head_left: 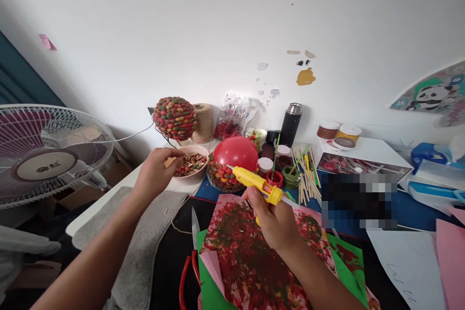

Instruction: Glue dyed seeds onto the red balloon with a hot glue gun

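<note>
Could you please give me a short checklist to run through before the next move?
1. Right hand gripping the yellow glue gun: ok.
2. Nozzle clear of the red balloon: cannot tell; they overlap in this view.
3. Glue hot: cannot tell.
4. Left hand at the bowl: ok; whether its fingertips hold anything, cannot tell.
5. Coloured pieces left in the bowl: ok.
6. Red-handled scissors apart from both hands: ok.
</note>
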Motion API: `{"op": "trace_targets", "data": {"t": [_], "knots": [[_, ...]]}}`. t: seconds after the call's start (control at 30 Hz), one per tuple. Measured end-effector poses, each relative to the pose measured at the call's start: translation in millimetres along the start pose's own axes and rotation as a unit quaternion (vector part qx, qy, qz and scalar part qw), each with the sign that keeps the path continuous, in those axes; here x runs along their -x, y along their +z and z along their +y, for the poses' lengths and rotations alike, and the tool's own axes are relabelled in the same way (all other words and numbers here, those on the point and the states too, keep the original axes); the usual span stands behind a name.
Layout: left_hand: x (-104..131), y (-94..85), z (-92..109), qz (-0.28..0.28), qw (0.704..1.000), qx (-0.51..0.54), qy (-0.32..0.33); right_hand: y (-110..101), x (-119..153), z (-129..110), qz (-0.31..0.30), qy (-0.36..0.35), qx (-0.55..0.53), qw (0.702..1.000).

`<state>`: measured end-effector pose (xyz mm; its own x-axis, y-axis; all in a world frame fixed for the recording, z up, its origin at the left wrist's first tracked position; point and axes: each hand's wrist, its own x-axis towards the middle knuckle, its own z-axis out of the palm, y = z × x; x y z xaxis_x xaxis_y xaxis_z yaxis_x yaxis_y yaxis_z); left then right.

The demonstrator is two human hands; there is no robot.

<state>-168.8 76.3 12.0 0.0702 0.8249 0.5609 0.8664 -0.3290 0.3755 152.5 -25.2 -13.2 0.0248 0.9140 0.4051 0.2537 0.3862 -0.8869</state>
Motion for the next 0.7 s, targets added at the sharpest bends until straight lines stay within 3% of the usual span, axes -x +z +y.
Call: {"op": "trace_targets", "data": {"t": [0.1, 0.17, 0.47, 0.7], "knots": [[-12, -7.1, -29, -0.106, 0.992, -0.067, 0.016, 0, 0, -2, -0.013, -0.011, 0.006, 1.000], [-15, -5.0, -40, -0.142, 0.985, -0.098, 0.028, 1, 0, 1, -0.017, -0.009, 0.004, 1.000], [-24, 21.6, -52, -0.215, 0.967, -0.131, 0.036, 6, 3, 13, -0.007, 0.017, -0.007, 1.000], [-31, 24.0, -57, -0.256, 0.952, -0.162, 0.038, 6, 2, 15, 0.005, 0.013, 0.002, 1.000]]}}
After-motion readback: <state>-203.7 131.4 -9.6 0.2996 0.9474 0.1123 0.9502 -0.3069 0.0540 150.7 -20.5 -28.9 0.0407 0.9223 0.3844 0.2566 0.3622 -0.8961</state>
